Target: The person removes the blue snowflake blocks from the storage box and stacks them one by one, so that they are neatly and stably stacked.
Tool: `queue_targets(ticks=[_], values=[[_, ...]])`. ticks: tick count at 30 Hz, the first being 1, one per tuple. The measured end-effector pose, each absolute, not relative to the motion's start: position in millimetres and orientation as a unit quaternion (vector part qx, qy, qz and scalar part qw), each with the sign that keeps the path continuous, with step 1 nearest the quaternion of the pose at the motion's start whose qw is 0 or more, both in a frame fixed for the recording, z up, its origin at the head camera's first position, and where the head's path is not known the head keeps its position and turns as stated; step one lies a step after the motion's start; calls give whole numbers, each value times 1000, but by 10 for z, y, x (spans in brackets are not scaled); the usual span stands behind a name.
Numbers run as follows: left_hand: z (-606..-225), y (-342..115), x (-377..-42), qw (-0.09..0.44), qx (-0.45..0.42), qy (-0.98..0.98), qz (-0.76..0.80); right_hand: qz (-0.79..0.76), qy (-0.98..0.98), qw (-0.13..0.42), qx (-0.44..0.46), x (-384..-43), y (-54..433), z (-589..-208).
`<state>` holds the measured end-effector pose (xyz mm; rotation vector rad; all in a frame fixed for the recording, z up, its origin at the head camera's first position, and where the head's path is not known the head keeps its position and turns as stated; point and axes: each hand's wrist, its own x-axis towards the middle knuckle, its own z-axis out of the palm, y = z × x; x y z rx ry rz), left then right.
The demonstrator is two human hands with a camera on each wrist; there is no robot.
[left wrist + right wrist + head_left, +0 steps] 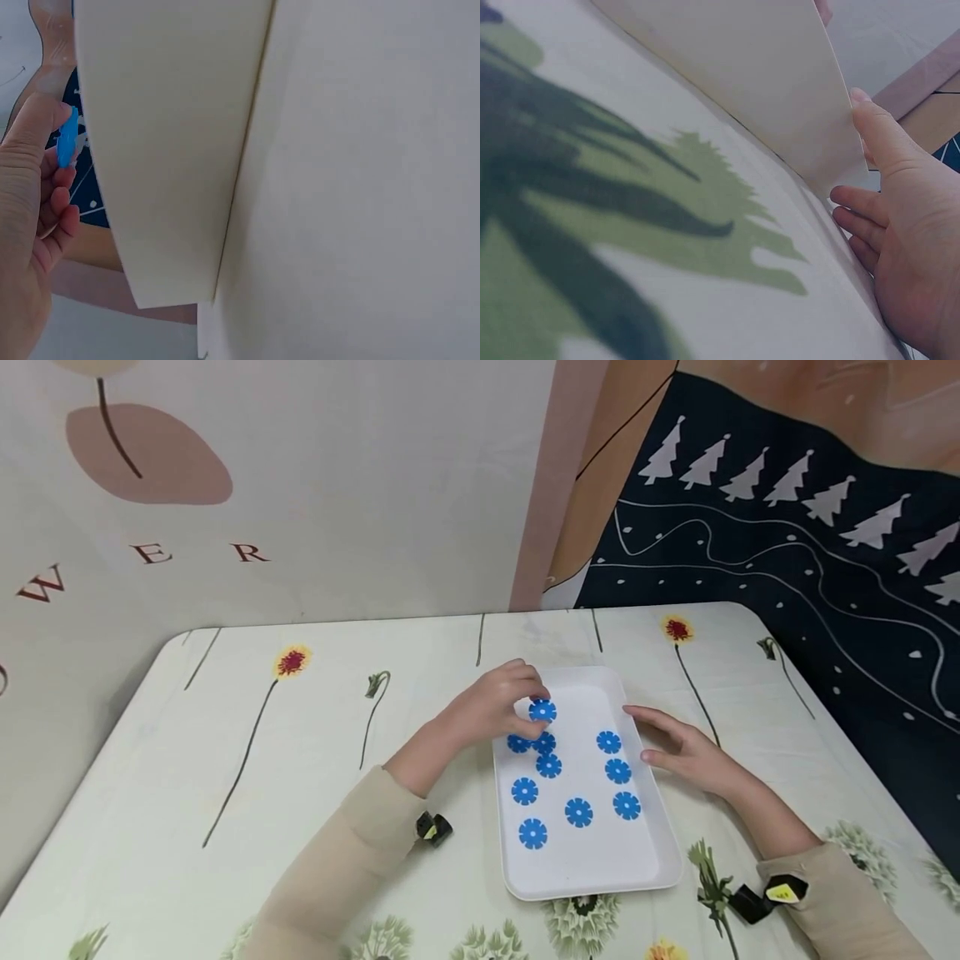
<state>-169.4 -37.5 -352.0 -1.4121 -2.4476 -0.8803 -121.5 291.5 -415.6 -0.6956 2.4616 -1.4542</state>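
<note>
Disc (542, 711) is seeming to me light, stiff and maybe slippery, so I am judging its notched rim the best place for holding. My left hand (495, 703) is pinching it between thumb and fingertips, above the far left part of the tray (592, 870). My right hand (688, 758) is lying at the tray's right edge, fingers loosely extended.

1. Vivid blue discs (578, 812) dot a plain white tray (592, 867).
2. Beneath the tray, a pale tablecloth (150, 793) carries red-and-yellow blooms (292, 662) and green foliage (707, 878).
3. Beyond the tray at right, white trees (742, 478) pattern a navy backdrop (900, 635).
4. Beige sleeves (337, 852) flank the tray.
</note>
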Motion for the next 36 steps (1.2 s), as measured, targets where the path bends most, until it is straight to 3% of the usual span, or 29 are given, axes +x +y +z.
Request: queue_targets(ticks=[12, 36], values=[[-3461, -730, -1604, 174, -492, -789, -325, -480, 838, 97, -239, -1229, 2880, -4142], [-3555, -1313, -1327, 141, -446, -812, -349, -481, 840, 96, -230, -1213, 2910, -4156]])
